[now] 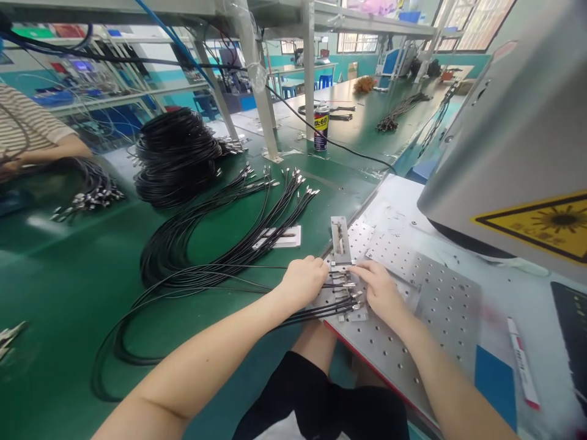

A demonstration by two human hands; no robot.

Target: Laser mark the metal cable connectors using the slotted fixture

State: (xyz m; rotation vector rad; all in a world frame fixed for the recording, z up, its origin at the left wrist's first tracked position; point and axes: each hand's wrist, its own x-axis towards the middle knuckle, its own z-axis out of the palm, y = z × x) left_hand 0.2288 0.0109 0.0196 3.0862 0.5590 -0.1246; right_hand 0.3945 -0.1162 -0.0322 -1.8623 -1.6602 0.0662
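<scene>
So, L hand [305, 280] & R hand [380, 290] at fixture [340, 294], nr plate [389, 349] edge.

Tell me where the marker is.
The marker lies at lower right in the head view, on the white surface, between the blue rectangle and black panel.

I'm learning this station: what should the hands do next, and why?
Perhaps settle the uppermost cable end into the metal fixture: the right hand's fingertips are at it, the left hand is curled close by, and other cable ends lie across the fixture.
</scene>
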